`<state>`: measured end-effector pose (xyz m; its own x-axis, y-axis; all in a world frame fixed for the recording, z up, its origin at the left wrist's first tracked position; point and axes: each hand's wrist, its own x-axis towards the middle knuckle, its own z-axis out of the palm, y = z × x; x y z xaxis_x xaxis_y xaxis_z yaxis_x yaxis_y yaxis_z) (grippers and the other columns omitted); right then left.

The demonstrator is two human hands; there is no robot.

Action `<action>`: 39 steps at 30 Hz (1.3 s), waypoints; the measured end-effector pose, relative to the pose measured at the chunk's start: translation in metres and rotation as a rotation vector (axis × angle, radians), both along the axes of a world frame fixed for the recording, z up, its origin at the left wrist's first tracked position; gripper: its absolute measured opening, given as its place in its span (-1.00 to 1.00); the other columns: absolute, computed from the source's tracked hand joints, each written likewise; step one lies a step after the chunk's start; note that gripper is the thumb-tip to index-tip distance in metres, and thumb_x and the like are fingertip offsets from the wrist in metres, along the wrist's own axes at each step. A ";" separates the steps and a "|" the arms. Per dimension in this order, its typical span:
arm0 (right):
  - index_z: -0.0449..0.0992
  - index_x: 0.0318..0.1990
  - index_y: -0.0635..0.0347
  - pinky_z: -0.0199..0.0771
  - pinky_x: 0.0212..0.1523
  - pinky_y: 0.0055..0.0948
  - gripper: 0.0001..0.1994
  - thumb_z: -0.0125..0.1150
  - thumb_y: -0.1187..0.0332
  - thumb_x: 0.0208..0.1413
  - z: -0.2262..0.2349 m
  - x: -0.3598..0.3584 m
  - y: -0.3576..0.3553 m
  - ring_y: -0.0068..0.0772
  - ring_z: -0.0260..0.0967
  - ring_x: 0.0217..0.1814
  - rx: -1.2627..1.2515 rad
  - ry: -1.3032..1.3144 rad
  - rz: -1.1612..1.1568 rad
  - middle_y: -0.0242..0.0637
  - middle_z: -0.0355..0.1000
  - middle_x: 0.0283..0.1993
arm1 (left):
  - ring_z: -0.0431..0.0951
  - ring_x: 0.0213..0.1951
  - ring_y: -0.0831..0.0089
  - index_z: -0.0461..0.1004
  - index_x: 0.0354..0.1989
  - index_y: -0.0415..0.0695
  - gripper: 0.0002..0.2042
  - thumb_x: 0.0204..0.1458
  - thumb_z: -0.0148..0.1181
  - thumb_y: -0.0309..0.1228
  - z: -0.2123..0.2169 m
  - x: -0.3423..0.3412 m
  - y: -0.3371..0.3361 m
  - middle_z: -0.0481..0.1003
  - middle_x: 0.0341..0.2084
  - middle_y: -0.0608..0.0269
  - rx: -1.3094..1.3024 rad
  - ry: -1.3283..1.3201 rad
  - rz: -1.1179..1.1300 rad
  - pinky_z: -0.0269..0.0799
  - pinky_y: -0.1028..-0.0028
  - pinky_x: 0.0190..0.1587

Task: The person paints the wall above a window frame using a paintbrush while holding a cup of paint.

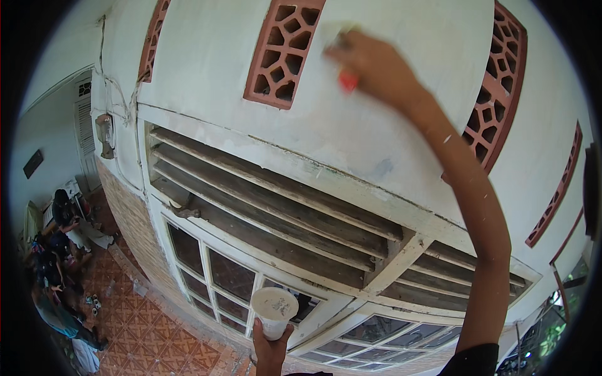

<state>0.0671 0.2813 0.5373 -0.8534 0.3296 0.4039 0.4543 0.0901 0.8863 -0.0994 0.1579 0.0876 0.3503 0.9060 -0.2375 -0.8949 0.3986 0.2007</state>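
Up by the white wall [200, 62], the right hand [367, 66] is curled round a tool with a red part [348, 81], too blurred for me to say what it is or whether it touches. Well below, the left hand [272, 346] grips the base of a white tub [273, 311], mouth up, grey specks inside. Just left of the right hand is a red-brown lattice vent [288, 45]; between the hands run weathered slats [276, 183]. Far left of both, people [53, 269] gather on patterned tiles [157, 332].
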 end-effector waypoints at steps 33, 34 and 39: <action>0.46 -0.48 0.33 0.39 -0.35 -0.58 -0.83 0.33 0.54 -0.28 -0.354 0.072 -0.329 -0.54 0.39 -0.41 -0.569 2.173 0.222 -0.23 0.46 -0.44 | 0.40 -0.18 0.40 0.32 -0.20 -0.15 -0.66 0.09 -0.21 -0.14 -0.042 0.107 -0.097 0.41 -0.29 0.22 0.099 0.228 -0.234 0.30 0.37 -0.06; 0.47 -0.48 0.34 0.39 -0.33 -0.58 -0.83 0.35 0.52 -0.28 -0.360 0.073 -0.337 -0.54 0.40 -0.40 -0.600 2.189 0.123 -0.23 0.47 -0.44 | 0.40 -0.19 0.40 0.31 -0.22 -0.15 -0.66 0.07 -0.19 -0.13 -0.049 0.114 -0.103 0.40 -0.31 0.21 0.126 0.251 -0.238 0.31 0.38 -0.08; 0.49 -0.47 0.39 0.39 -0.37 -0.58 -0.79 0.37 0.47 -0.28 -0.370 0.079 -0.363 -0.54 0.42 -0.42 -0.799 2.294 -0.195 -0.21 0.47 -0.46 | 0.41 -0.21 0.39 0.31 -0.24 -0.18 -0.62 0.02 -0.13 -0.08 -0.071 0.139 -0.131 0.39 -0.34 0.17 0.190 0.178 -0.321 0.34 0.37 -0.13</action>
